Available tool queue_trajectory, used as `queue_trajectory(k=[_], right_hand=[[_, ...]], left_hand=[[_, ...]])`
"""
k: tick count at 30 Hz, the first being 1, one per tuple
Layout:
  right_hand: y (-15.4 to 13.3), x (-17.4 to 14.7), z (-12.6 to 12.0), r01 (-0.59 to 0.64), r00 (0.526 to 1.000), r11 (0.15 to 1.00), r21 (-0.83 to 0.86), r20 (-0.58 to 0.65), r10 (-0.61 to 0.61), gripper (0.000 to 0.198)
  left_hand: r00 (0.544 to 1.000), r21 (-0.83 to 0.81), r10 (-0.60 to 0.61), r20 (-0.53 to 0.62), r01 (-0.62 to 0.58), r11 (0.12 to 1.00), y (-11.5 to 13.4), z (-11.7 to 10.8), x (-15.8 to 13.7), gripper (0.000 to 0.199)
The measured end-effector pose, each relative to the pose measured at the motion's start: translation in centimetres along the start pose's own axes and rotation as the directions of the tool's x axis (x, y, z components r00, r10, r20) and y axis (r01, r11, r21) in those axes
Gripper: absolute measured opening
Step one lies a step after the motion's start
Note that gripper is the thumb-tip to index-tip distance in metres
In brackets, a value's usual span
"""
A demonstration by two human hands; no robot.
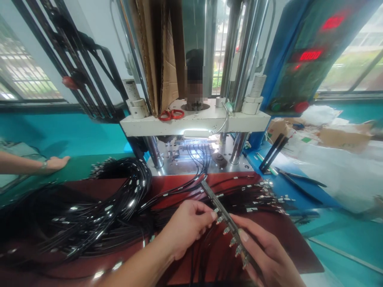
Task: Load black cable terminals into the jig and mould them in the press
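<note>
My right hand (266,251) grips the lower part of a narrow dark metal bar (223,211), which slants from the machine side down toward me. Along the bar's left edge sit several small silver connectors (232,241), with black cables hanging below some of them. My left hand (193,223) is closed at the bar's upper half, thumb and finger pinched on a small connector (216,211) at its edge; the fingertips partly cover it. Beneath both hands lie black cables with silver ends (254,195) on a reddish-brown board (299,247).
Ahead stands a press with a white plate (194,115) and a lit metal bed (176,159) holding cabled parts. Red-handled scissors (171,115) rest on the plate. A thick cable bundle (131,191) lies left, near another person's hand (56,163). Pliers (299,183) and plastic bags (335,167) lie right.
</note>
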State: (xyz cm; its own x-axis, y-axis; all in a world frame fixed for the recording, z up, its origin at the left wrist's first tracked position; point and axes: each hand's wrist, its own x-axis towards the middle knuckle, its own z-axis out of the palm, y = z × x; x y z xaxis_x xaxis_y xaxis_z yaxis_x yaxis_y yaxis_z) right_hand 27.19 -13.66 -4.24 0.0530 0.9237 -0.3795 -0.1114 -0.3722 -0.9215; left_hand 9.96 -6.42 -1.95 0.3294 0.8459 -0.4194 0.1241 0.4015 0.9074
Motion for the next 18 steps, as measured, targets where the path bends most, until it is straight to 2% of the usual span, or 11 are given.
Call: queue_trajectory(k=[4, 6, 8, 9, 11, 13, 16, 18], right_hand=[[0.6, 0.2, -0.1, 0.078, 0.997, 0.997, -0.03, 0.0, -0.078, 0.056], [0.6, 0.2, 0.0, 0.074, 0.997, 0.997, -0.036, 0.003, -0.074, 0.056], [0.4, 0.0, 0.0, 0.05, 0.999, 0.999, -0.015, 0.0, -0.05, 0.056], [0.2, -0.1, 0.1, 0.042, 0.999, 0.999, 0.002, -0.004, -0.042, 0.056], [-0.3, -0.4, 0.2, 0.039, 0.999, 0.998, 0.04, -0.009, -0.039, 0.056], [-0.7, -0.6, 0.3, 0.042, 0.999, 0.996, 0.08, -0.01, -0.041, 0.056], [-0.9, -0.9, 0.5, 0.008, 0.998, 0.992, 0.126, -0.057, -0.001, 0.054], [-0.9, -1.0, 0.6, -0.026, 0.995, 0.989, 0.147, -0.095, 0.04, 0.054]], left_hand=[[0.999, 0.037, -0.03, 0.026, 0.029, 0.999, 0.3, -0.2, 0.4, 0.026], [0.998, 0.067, -0.015, 0.068, 0.01, 0.998, 0.8, -0.8, 0.4, 0.026], [0.994, 0.191, 0.097, 0.058, -0.107, 0.976, 1.4, -1.8, 0.3, 0.031], [0.981, 0.304, 0.192, 0.019, -0.188, 0.934, 1.6, -2.4, 0.2, 0.033], [0.916, 0.59, 0.397, -0.057, -0.29, 0.753, 1.6, -3.4, 0.1, 0.033], [0.859, 0.81, 0.511, -0.033, -0.276, 0.517, 1.2, -4.0, 0.1, 0.03], [0.868, 0.948, 0.492, 0.07, -0.211, 0.238, 0.2, -4.1, 0.5, 0.032], [0.888, 0.978, 0.453, 0.081, -0.158, 0.135, -0.2, -3.9, 1.0, 0.031]])
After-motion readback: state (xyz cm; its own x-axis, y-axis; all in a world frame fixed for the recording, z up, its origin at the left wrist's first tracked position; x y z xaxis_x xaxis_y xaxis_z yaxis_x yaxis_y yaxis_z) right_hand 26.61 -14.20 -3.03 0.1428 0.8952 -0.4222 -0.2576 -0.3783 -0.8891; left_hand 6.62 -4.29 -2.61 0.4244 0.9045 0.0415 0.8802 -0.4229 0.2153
